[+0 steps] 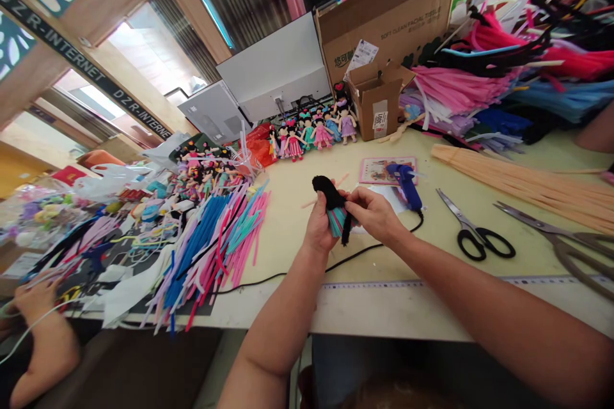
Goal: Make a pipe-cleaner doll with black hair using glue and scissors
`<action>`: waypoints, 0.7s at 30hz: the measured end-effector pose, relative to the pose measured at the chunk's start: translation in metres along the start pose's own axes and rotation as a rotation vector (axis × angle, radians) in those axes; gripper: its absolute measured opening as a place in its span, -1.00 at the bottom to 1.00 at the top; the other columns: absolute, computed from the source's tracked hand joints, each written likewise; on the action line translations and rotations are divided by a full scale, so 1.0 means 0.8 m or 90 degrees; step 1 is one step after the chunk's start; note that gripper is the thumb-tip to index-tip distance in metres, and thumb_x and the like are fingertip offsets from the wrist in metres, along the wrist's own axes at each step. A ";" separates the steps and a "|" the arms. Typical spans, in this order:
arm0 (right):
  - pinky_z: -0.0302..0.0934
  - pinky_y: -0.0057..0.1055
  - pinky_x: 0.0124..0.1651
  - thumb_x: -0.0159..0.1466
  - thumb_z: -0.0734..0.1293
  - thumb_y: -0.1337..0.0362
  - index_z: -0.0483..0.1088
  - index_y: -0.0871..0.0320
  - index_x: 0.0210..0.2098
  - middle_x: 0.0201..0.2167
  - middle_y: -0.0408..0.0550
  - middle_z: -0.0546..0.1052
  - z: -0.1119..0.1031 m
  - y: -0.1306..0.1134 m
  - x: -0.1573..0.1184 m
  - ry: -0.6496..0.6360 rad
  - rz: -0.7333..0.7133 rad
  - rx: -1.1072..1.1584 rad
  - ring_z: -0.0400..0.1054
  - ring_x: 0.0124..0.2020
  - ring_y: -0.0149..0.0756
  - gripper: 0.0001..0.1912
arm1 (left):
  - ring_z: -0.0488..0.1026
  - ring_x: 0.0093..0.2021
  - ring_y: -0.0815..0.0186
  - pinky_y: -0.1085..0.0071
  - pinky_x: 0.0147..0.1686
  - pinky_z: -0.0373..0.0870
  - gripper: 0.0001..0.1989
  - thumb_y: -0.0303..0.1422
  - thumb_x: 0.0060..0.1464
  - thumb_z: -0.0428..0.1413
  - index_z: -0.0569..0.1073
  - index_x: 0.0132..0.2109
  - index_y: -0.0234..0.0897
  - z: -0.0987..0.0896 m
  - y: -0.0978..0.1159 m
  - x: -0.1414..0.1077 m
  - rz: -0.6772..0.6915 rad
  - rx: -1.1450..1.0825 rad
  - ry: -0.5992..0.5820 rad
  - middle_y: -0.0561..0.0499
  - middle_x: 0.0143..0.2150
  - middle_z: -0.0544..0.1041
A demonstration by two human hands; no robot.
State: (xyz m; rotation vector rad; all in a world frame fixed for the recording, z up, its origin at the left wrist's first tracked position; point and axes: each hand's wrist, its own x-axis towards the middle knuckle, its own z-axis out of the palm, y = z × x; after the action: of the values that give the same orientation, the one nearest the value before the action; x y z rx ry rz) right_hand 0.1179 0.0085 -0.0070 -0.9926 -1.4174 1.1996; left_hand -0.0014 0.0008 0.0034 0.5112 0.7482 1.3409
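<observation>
A small doll (336,220) with long black hair and a teal striped skirt is held above the middle of the table. My left hand (320,223) is wrapped round its left side. The fingertips of my right hand (368,209) pinch the doll's black hair at its right side, where a dark strand hangs down. Just behind my right hand lie a blue glue gun (407,186) and a pink-edged picture card (377,170). Black-handled scissors (474,230) rest to the right of my right hand.
Larger scissors (551,227) and peach fuzzy stems (518,182) lie right. Colourful stems (206,249) spread left. Finished dolls (319,131) stand behind, beside a small carton (378,102). A black cable (345,261) crosses the table. Another person's hand (36,297) shows far left.
</observation>
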 end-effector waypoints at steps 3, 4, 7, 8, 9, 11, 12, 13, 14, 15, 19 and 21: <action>0.09 -0.45 -0.52 0.10 0.27 0.24 0.24 0.09 -0.50 -0.63 -0.28 0.29 -0.001 0.001 0.000 0.001 -0.002 -0.003 0.19 -0.59 -0.43 -0.89 | 0.50 -0.27 0.32 0.30 -0.16 0.46 -0.63 -0.11 0.25 -0.08 0.39 0.10 -0.08 -0.002 -0.002 0.001 0.003 0.008 0.005 0.03 -0.26 0.53; 0.09 -0.45 -0.52 0.10 0.27 0.25 0.23 0.09 -0.50 -0.63 -0.28 0.29 -0.001 0.001 0.000 0.002 -0.003 -0.005 0.19 -0.60 -0.43 -0.89 | 0.51 -0.26 0.30 0.29 -0.16 0.46 -0.62 -0.10 0.24 -0.07 0.39 0.10 -0.08 -0.003 -0.002 0.001 0.003 0.019 0.013 0.01 -0.23 0.54; 0.08 -0.45 -0.53 0.10 0.27 0.27 0.22 0.09 -0.52 -0.64 -0.28 0.28 -0.002 0.002 0.000 0.001 -0.012 -0.008 0.19 -0.61 -0.43 -0.89 | 0.53 -0.22 0.24 0.24 -0.17 0.47 -0.61 -0.08 0.21 -0.04 0.40 0.09 -0.11 -0.006 -0.003 0.001 -0.001 0.037 0.012 -0.03 -0.17 0.56; 0.08 -0.45 -0.54 0.09 0.28 0.27 0.22 0.09 -0.52 -0.65 -0.28 0.28 -0.002 0.002 0.000 -0.001 -0.012 0.000 0.19 -0.62 -0.43 -0.88 | 0.53 -0.21 0.23 0.22 -0.17 0.48 -0.61 -0.08 0.21 -0.03 0.40 0.08 -0.12 -0.007 -0.003 0.001 -0.004 0.036 0.001 -0.04 -0.15 0.56; 0.07 -0.45 -0.55 0.09 0.28 0.27 0.21 0.08 -0.52 -0.66 -0.29 0.28 -0.002 0.002 0.000 -0.005 -0.007 0.014 0.18 -0.63 -0.43 -0.88 | 0.53 -0.20 0.22 0.21 -0.16 0.48 -0.61 -0.08 0.21 -0.03 0.40 0.08 -0.13 -0.007 -0.003 0.001 -0.007 0.031 -0.012 -0.05 -0.13 0.56; 0.06 -0.44 -0.58 0.08 0.29 0.26 0.20 0.08 -0.52 -0.68 -0.30 0.27 -0.002 0.002 0.002 -0.013 0.011 0.057 0.18 -0.66 -0.43 -0.86 | 0.54 -0.17 0.20 0.18 -0.15 0.48 -0.61 -0.08 0.23 -0.06 0.41 0.06 -0.16 -0.007 -0.001 0.002 -0.015 0.022 -0.035 -0.06 -0.11 0.56; 0.06 -0.44 -0.59 0.07 0.29 0.25 0.19 0.07 -0.52 -0.69 -0.30 0.26 -0.002 0.002 0.002 -0.015 0.020 0.078 0.17 -0.67 -0.43 -0.85 | 0.54 -0.16 0.18 0.17 -0.15 0.48 -0.59 -0.07 0.24 -0.09 0.42 0.05 -0.18 -0.007 0.000 0.003 -0.020 0.020 -0.038 -0.07 -0.12 0.57; 0.05 -0.44 -0.60 0.06 0.30 0.24 0.19 0.07 -0.53 -0.69 -0.30 0.26 -0.003 0.002 0.004 -0.014 0.028 0.093 0.16 -0.68 -0.43 -0.84 | 0.54 -0.15 0.17 0.16 -0.15 0.49 -0.55 -0.04 0.24 -0.13 0.43 0.03 -0.21 -0.006 0.002 0.004 -0.025 0.021 -0.035 -0.09 -0.13 0.57; 0.03 -0.44 -0.61 0.05 0.31 0.23 0.19 0.07 -0.54 -0.69 -0.30 0.25 -0.003 0.002 0.005 -0.008 0.035 0.099 0.15 -0.68 -0.43 -0.83 | 0.54 -0.15 0.16 0.16 -0.15 0.49 -0.51 -0.02 0.25 -0.17 0.44 0.01 -0.24 -0.007 0.004 0.005 -0.028 0.026 -0.026 -0.11 -0.14 0.58; 0.02 -0.44 -0.60 0.04 0.31 0.22 0.19 0.08 -0.55 -0.69 -0.30 0.25 -0.004 0.002 0.007 0.004 0.038 0.094 0.14 -0.67 -0.43 -0.83 | 0.55 -0.15 0.15 0.17 -0.16 0.49 -0.47 0.00 0.24 -0.20 0.46 -0.02 -0.27 -0.007 0.006 0.006 -0.032 0.038 -0.011 -0.13 -0.16 0.58; 0.00 -0.43 -0.51 -0.01 0.30 0.21 0.22 0.10 -0.60 -0.64 -0.26 0.26 -0.011 0.002 0.013 0.074 0.014 0.026 0.11 -0.57 -0.43 -0.84 | 0.56 -0.28 0.18 0.27 -0.29 0.50 -0.42 0.04 0.22 -0.19 0.49 -0.13 -0.36 -0.018 0.018 0.013 -0.045 0.163 0.065 -0.17 -0.27 0.59; 0.00 -0.42 -0.46 -0.02 0.30 0.21 0.24 0.11 -0.59 -0.63 -0.25 0.26 -0.015 0.002 0.015 0.091 0.007 0.007 0.11 -0.54 -0.42 -0.85 | 0.54 -0.39 0.22 0.34 -0.38 0.47 -0.45 0.03 0.20 -0.11 0.49 -0.19 -0.40 -0.027 0.025 0.016 -0.045 0.263 0.094 -0.17 -0.34 0.58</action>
State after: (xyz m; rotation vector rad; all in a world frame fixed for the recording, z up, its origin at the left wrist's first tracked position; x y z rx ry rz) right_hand 0.1277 0.0229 -0.0066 -1.0585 -1.2926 1.1214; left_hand -0.0303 0.0153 0.0005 0.7098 1.1662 1.1681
